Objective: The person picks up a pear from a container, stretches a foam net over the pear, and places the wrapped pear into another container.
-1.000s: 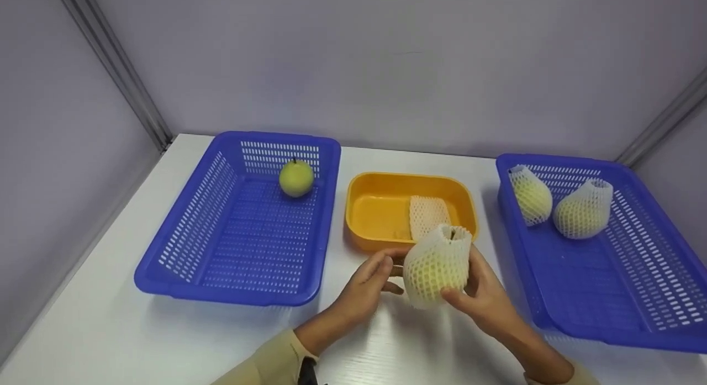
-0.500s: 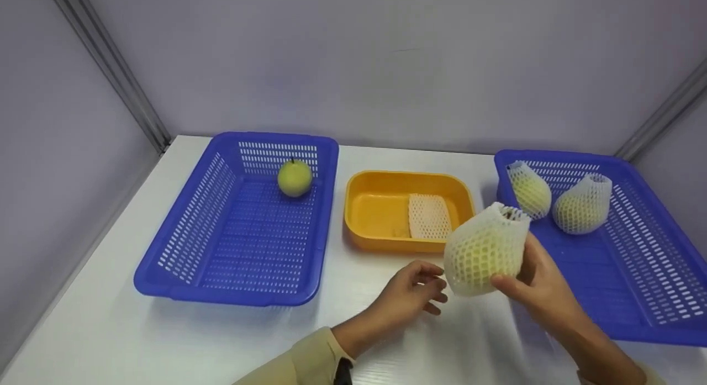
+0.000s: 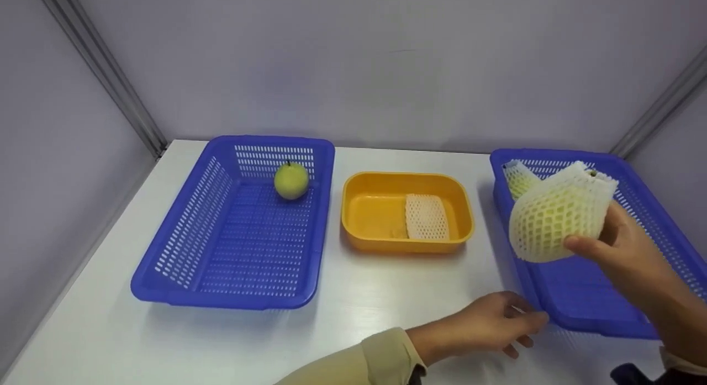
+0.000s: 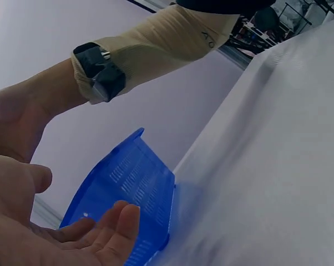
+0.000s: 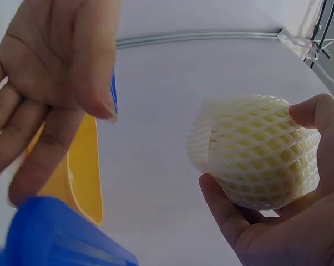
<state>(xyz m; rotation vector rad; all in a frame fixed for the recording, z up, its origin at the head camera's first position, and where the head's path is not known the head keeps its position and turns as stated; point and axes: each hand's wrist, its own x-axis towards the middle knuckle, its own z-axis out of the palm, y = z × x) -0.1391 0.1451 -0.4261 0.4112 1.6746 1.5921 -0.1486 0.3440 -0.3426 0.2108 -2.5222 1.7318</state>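
Observation:
A pale yellow-green pear (image 3: 555, 216) in a white foam net sleeve is gripped by my right hand (image 3: 635, 252), thumb in front. It is held above the right blue basket (image 3: 580, 324). In the right wrist view the foam mesh of the wrapped pear (image 5: 256, 152) lies between thumb and fingers. My left hand (image 3: 500, 324) holds nothing, its fingers loosely bent beside the near left corner of that basket. Another wrapped pear (image 3: 519, 180) lies inside at the far left corner, partly covered by the held one.
The left blue basket (image 3: 226, 299) holds one bare pear (image 3: 291, 180). Between the baskets stands an orange tub (image 3: 406, 245) with a flat white foam net (image 3: 427, 216) in it. Walls rise behind and on both sides of the white table (image 3: 386, 291).
My right hand has carried the wrapped pear right and up, from in front of the orange tub to over the right basket. My left hand let it go and moved right.

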